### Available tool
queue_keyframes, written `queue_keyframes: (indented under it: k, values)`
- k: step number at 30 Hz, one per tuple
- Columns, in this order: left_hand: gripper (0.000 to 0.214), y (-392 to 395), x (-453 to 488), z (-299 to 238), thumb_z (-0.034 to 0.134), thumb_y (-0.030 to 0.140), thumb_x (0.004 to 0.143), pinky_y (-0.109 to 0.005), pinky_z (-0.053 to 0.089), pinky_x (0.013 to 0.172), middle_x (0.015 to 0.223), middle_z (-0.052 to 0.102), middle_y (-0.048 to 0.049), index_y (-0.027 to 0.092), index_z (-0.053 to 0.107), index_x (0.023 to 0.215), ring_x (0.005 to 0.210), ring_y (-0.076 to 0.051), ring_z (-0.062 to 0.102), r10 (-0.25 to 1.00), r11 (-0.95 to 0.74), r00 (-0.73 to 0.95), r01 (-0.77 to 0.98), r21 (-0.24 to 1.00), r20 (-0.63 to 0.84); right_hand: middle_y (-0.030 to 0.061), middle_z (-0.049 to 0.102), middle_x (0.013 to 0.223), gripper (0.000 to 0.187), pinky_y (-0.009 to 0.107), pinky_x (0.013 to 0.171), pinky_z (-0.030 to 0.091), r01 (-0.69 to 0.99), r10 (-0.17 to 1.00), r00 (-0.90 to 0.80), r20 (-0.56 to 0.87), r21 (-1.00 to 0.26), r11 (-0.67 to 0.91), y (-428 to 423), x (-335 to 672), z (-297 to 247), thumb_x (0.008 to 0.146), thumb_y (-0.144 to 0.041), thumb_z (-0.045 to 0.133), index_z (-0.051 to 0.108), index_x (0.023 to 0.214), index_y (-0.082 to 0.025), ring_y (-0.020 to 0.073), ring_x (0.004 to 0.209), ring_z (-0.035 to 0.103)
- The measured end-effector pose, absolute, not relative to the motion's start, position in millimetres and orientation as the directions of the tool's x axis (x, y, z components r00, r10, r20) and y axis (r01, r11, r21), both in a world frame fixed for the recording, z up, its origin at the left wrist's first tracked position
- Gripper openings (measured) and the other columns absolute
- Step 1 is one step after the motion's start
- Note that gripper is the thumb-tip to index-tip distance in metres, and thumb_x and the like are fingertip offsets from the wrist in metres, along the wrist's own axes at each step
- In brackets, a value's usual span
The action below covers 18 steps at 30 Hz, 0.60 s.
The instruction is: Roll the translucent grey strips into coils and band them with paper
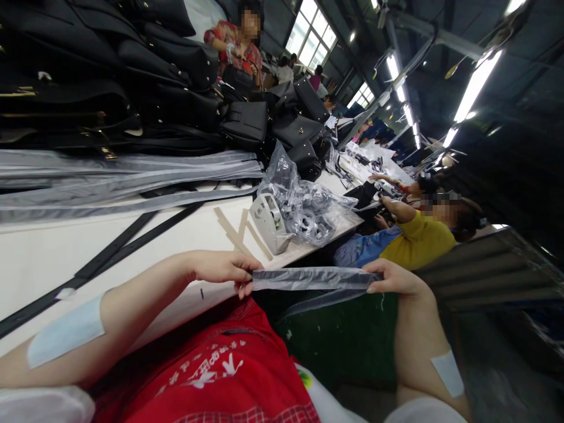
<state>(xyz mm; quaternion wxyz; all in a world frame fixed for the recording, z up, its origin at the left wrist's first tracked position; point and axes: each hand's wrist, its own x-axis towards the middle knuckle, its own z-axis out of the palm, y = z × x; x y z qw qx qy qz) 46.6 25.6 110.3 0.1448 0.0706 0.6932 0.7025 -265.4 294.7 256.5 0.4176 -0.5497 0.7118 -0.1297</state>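
Note:
A dark strap in a translucent plastic sleeve is stretched level between my two hands, in front of the table edge. My left hand pinches one end of it, fingers closed. My right hand grips it farther along, and a loose length of the strap folds back and hangs below. Several other sleeved straps lie in a long bundle on the white table. Bare black straps run diagonally across the tabletop. A white tape dispenser stands near the table's corner.
Crumpled clear plastic bags lie beside the dispenser, with beige strips before it. Black handbags are piled along the table's far side. A co-worker in yellow sits at the right; another in a patterned red top stands behind the bags.

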Motion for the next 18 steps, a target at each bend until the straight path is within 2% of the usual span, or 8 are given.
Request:
queue_keyframes:
  k: [3,7,9,12,17,18]
  values:
    - [0.017,30,45,108,0.053,0.034,0.078,-0.028,0.049,0.072,0.076,0.066,-0.0019,0.018,0.057,0.081,0.072,-0.017,0.063,0.246,-0.035,-0.959,-0.155,0.987,-0.142,0.0043,0.066,0.077,0.034,0.024,0.068,0.047,-0.690,-0.892,-0.050,-0.450,-0.630,0.356,294,-264,257,0.072,-0.038,0.076,0.073,0.089,-0.008,0.0164,0.072,0.059]
    - [0.039,38,41,102,0.053,0.057,0.079,-0.029,0.049,0.063,0.063,0.059,0.0010,0.018,0.053,0.077,0.057,-0.015,0.058,0.174,-0.042,-0.959,-0.236,0.971,-0.225,0.0046,0.068,0.079,0.035,0.024,0.069,0.047,-0.706,-0.885,-0.038,-0.464,-0.614,0.352,290,-260,256,0.072,-0.038,0.076,0.073,0.090,-0.008,0.0169,0.074,0.061]
    - [0.044,41,39,98,0.059,0.061,0.075,-0.027,0.048,0.061,0.061,0.057,0.0023,0.017,0.055,0.076,0.055,-0.014,0.056,0.217,0.000,-0.946,-0.247,0.969,-0.241,0.0052,0.069,0.082,0.036,0.025,0.072,0.048,-0.714,-0.888,-0.032,-0.459,-0.611,0.342,286,-258,254,0.072,-0.039,0.076,0.073,0.092,-0.009,0.0177,0.076,0.062]
    - [0.048,49,37,94,0.066,0.061,0.070,-0.026,0.048,0.060,0.062,0.058,0.0019,0.016,0.062,0.086,0.056,-0.013,0.057,0.273,-0.004,-0.922,-0.288,0.958,-0.276,0.0059,0.070,0.085,0.039,0.025,0.075,0.049,-0.739,-0.911,-0.046,-0.410,-0.600,0.308,278,-255,253,0.073,-0.041,0.076,0.073,0.095,-0.010,0.0185,0.080,0.063]
    - [0.055,66,42,82,0.062,0.070,0.065,-0.026,0.047,0.054,0.057,0.060,-0.0007,0.018,0.067,0.083,0.048,-0.014,0.056,0.358,-0.073,-0.889,-0.331,0.941,-0.285,0.0060,0.069,0.089,0.046,0.023,0.073,0.049,-0.734,-0.947,-0.072,-0.312,-0.627,0.262,268,-250,253,0.071,-0.044,0.077,0.072,0.101,-0.010,0.0165,0.078,0.062]
    - [0.054,64,42,78,0.057,0.071,0.069,-0.027,0.045,0.051,0.054,0.058,0.0008,0.021,0.067,0.087,0.045,-0.014,0.054,0.321,-0.065,-0.911,-0.295,0.953,-0.260,0.0053,0.069,0.089,0.048,0.022,0.072,0.049,-0.725,-0.949,-0.061,-0.310,-0.639,0.256,266,-251,252,0.070,-0.044,0.077,0.071,0.104,-0.010,0.0157,0.077,0.061]
